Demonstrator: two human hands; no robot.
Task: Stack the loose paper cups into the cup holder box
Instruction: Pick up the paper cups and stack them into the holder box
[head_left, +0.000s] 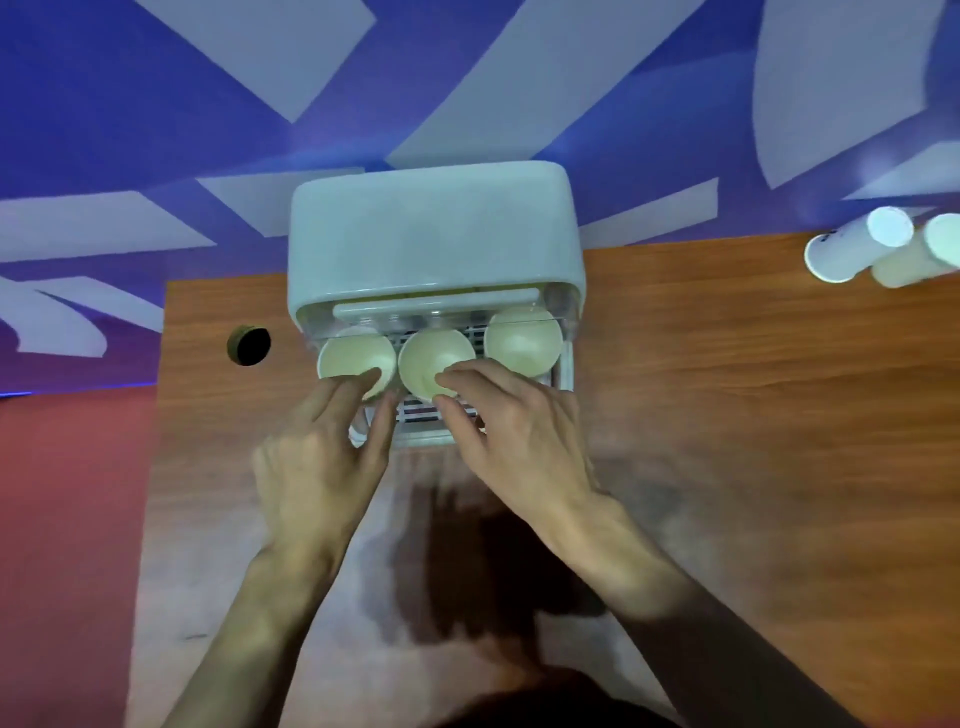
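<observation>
- The cup holder box (436, 234) sits in the upper middle of the frame, at the far edge of the wooden surface (727, 415), with its rounded white lid up top and the open front facing the person.
- Three cup mouths show in the opening, side by side: the left cup (349, 358), the middle cup (434, 359) and the right cup (522, 338). The right one sits a bit further back, so it looks seated, while the other two stick out toward the hands.
- The left hand (317, 467) has its fingers spread, with the tips resting on the near rim of the left cup. Nothing is gripped; it's more of a nudge or steadying touch.
- The right hand (514, 436) has its fingers loosely spread too, fingertips on the near rim of the middle cup, thumb down by the slatted tray (421, 415) under the cups. Again no real pinch that I can see.
- My guess is both hands are pushing these stacks back into their slots so they line up with the right one.
- Over at the upper right of the frame, two more cup stacks (862, 249) lie on their sides, well apart from the box. Those are probably the loose ones left to load, though they're blurry at the edge, so I can't tell how many cups are in each.
- There's also a dark round hole (249, 345) in the surface, left of the box, nothing to do with the job.
</observation>
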